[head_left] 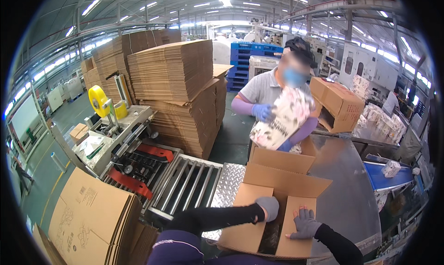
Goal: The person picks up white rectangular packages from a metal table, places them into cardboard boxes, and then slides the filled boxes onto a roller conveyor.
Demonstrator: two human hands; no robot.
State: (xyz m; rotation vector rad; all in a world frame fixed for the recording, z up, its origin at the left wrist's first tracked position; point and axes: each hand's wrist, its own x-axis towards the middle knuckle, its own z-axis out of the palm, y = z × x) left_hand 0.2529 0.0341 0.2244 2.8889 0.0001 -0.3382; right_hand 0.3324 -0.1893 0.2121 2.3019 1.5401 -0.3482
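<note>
In front of me stands an open brown cardboard box point(287, 179), its two inner flaps folded in with a dark gap between them. My left hand point(269, 208), in a grey glove, is at the inner edge of the left flap point(243, 225); its fingers point down and are hidden. On the right flap point(295, 245) my right hand point(305, 224) lies flat with spread fingers, in a grey glove with bare fingertips. Across from me, a co-worker's blue-gloved hands hold a white floral package point(283, 119) over another open box point(283, 159).
Left of my box are a steel diamond plate point(229, 184), a roller conveyor point(189, 184) and a taping machine with a yellow tape roll point(98, 101). Flattened cartons point(88, 214) lean at near left; tall carton stacks point(171, 70) stand behind. A tipped box point(336, 103) and floral packs point(381, 119) are at far right.
</note>
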